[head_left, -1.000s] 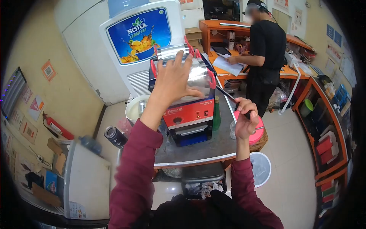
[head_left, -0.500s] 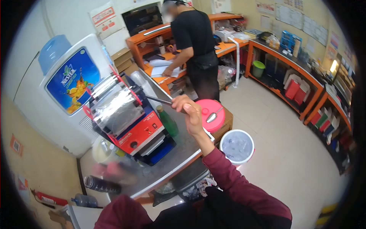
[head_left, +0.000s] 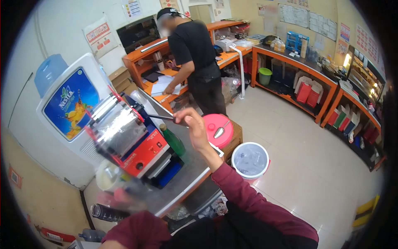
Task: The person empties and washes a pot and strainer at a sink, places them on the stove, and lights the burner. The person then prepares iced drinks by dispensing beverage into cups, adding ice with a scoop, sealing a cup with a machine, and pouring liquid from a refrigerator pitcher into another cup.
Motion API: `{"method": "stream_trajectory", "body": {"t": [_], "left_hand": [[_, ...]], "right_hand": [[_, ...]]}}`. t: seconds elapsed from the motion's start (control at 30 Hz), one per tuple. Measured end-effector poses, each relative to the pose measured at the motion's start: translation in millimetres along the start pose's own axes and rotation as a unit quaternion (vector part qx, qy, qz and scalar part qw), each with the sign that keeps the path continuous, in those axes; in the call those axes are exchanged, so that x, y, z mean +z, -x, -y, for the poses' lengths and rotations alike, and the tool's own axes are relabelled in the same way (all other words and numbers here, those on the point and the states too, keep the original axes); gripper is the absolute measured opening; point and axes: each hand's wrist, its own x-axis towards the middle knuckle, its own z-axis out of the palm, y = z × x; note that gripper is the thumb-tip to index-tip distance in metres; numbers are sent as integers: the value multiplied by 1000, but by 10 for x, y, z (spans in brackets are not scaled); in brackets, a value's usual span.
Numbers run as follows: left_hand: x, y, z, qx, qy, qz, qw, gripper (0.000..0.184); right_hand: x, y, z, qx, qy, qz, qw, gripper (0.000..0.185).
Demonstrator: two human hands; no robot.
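A red and blue cup sealing machine (head_left: 146, 154) stands on the dark counter, with a roll of clear film (head_left: 118, 120) on top. From its right side sticks out a black lever (head_left: 161, 117). My right hand (head_left: 194, 126) is closed around the end of that lever, its fingers partly seen. A green bottle (head_left: 173, 141) stands upright just below it. My left hand (head_left: 124, 198) is a pinkish blur at the machine's lower left, close to a dark ribbed bottle (head_left: 107, 212). Its fingers, and anything in them, cannot be made out.
A pink-lidded container (head_left: 209, 124) bears a metal scoop (head_left: 219, 132). Beside it stands a white bucket (head_left: 250, 159) lined with plastic. Behind the machine is a drink dispenser (head_left: 68, 99). A co-worker in black (head_left: 195, 54) leans over papers at the orange desk (head_left: 143, 85).
The camera view has turned, shifting the room leftward in the picture. My right hand stays on the lever. My left hand is blurred in both frames.
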Motion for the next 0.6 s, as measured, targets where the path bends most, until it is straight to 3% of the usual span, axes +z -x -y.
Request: {"method": "stream_trajectory", "body": {"t": [0.1,0.17,0.23,0.27,0.3,0.33,0.4,0.5,0.6], "left_hand": [[60,178,-65,104,140,-34,984,21],[96,592,-2,133,-52,-296,945,25],[60,1071,74,2,-251,-532,808,28],[-227,958,360,-214,-546,-481,651,30],[-412,992,501,-335,-607,-502,517,23],[-600,1093,575,-418,-694,-381,445,22],[-810,1371,754,-468,-758,-309,333,27],[-952,1684,857,-519,-800,-219,207,35],[-965,1755,940,-525,-818,-177,154,37]], "right_hand": [[-27,-6,-95,-25,3,16,1000,27],[-24,-4,-113,-27,-17,15,999,26],[0,-17,-122,-38,-28,17,999,26],[10,-16,-116,-43,-32,16,998,26],[29,-14,-99,-42,-30,12,999,26],[40,-12,-94,-45,-31,11,998,26],[49,-6,-101,-51,-32,6,998,26],[77,-5,-118,-59,-27,-9,998,26],[94,9,-145,-60,-24,-26,998,26]]}}
